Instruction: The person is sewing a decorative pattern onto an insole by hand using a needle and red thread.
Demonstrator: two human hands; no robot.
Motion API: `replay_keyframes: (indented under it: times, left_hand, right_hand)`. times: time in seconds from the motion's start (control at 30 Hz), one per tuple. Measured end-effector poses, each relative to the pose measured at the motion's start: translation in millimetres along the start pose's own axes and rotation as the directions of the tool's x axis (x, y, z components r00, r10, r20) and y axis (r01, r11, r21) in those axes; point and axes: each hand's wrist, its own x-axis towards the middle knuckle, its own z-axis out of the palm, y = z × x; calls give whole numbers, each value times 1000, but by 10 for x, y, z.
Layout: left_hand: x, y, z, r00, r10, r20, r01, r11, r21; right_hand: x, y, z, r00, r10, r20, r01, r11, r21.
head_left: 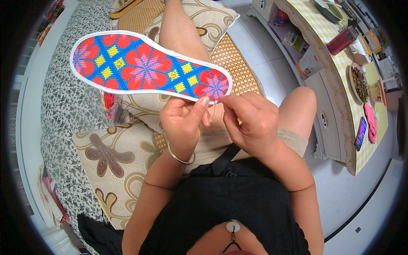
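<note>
An embroidered insole (pixel 146 68) with red flowers, blue bands, yellow patches and a white edge is held out in front of me, its toe end to the left. My left hand (pixel 187 119) pinches its lower edge near the heel, thumb on top. Right beside that, my right hand (pixel 250 119) has its fingers pinched together at the heel's edge. A thin reddish thread (pixel 213 114) hangs from the edge between the two hands. Whether a needle sits in the right fingertips is too small to tell.
Beneath me are patterned cushions (pixel 110 157) and a woven mat (pixel 233 63). A plastic bag with red thread (pixel 109 104) lies left. On the right, a checked-cloth table (pixel 361 159) bears a dish of food (pixel 359 83), a dark red cup (pixel 342 40) and a phone (pixel 360 134).
</note>
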Motion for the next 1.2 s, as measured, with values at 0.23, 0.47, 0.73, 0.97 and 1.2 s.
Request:
replay_keyframes:
  times: [0.23, 0.47, 0.73, 0.97, 1.2]
  left_hand:
    - [-66, -156, -43, 982, 187, 19, -186, 951, 248]
    - [-11, -138, -29, 980, 197, 2, -188, 931, 313]
    - [28, -174, -51, 993, 77, 94, -79, 997, 19]
    - [59, 12, -87, 974, -89, 208, 105, 992, -67]
    - [9, 11, -111, 948, -178, 265, 175, 984, 32]
  right_hand:
    - [21, -34, -26, 991, -1, 136, 15, 994, -104]
    - [-63, 8, 93, 999, 41, 7, -40, 995, -88]
    - [-117, 102, 156, 997, 21, -77, -22, 1000, -15]
    - [-159, 234, 35, 524, 579, 624, -687, -146, 712]
    - [-159, 174, 112, 464, 528, 712, -540, -468, 699]
